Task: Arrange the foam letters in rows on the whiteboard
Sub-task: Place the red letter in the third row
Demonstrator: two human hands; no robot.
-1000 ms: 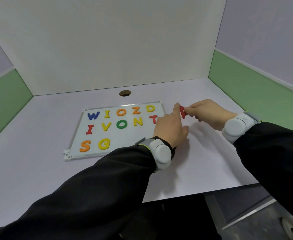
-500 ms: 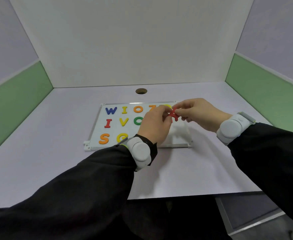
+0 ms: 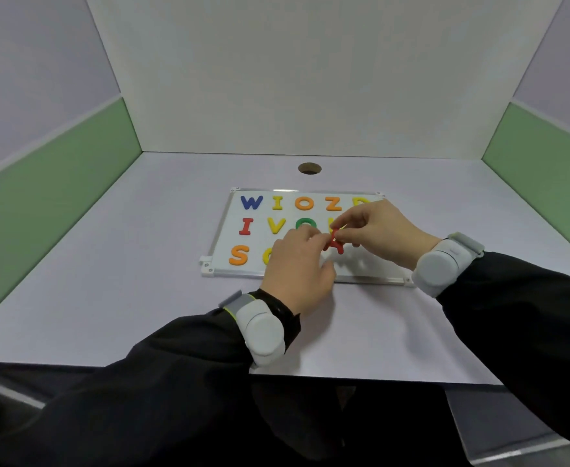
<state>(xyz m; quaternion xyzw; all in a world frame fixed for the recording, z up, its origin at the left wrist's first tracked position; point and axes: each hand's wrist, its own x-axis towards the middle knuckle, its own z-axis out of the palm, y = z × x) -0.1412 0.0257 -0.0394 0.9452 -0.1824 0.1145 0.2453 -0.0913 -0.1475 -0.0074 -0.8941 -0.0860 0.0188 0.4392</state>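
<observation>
A red foam letter point(image 3: 334, 242) is pinched between the fingertips of the left hand point(image 3: 298, 271) and right hand point(image 3: 376, 230) over the white rectangular whiteboard point(image 3: 222, 230), apparently for alignment into the third row beside the orange foam S point(image 3: 238, 254).

— What surrounds the tabletop point(image 3: 108, 298)?

— A white back panel point(image 3: 293, 79) stands upright behind it. Low green side panels point(image 3: 51, 183) run along the left and right edges, with pale lilac walls point(image 3: 34, 45) above them.

— And the surface itself?

— Pale lilac, evenly lit, with a round hole point(image 3: 309, 168) near the back edge. In front of its near edge, at lower right, grey floor point(image 3: 512, 446) shows.
</observation>
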